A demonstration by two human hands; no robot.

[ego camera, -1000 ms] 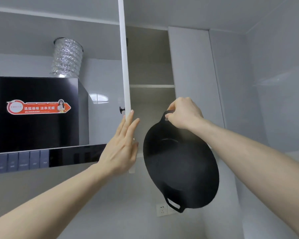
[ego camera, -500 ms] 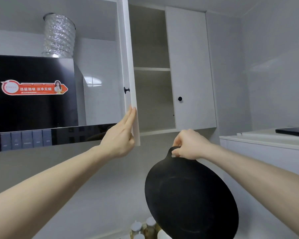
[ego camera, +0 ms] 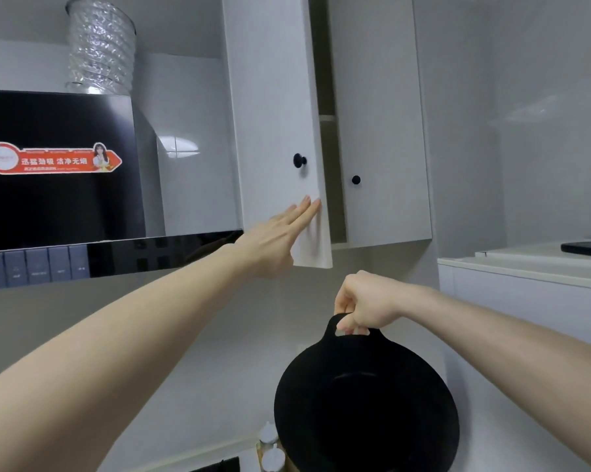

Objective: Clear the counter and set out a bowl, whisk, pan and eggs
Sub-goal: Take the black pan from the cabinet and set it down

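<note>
Overhead, the cabinet door (ego camera: 277, 131) stands slightly ajar, a narrow gap showing at its right edge. Straight, close-set fingers of the left hand (ego camera: 280, 240) press flat on its lower corner. Below, with open air around it, the black pan (ego camera: 365, 410) hangs from the right hand (ego camera: 365, 304), fingers curled through its loop handle.

White wall cabinets (ego camera: 382, 131), black range hood (ego camera: 59, 172) with foil duct (ego camera: 100, 49), glossy grey walls (ego camera: 542, 114).
</note>
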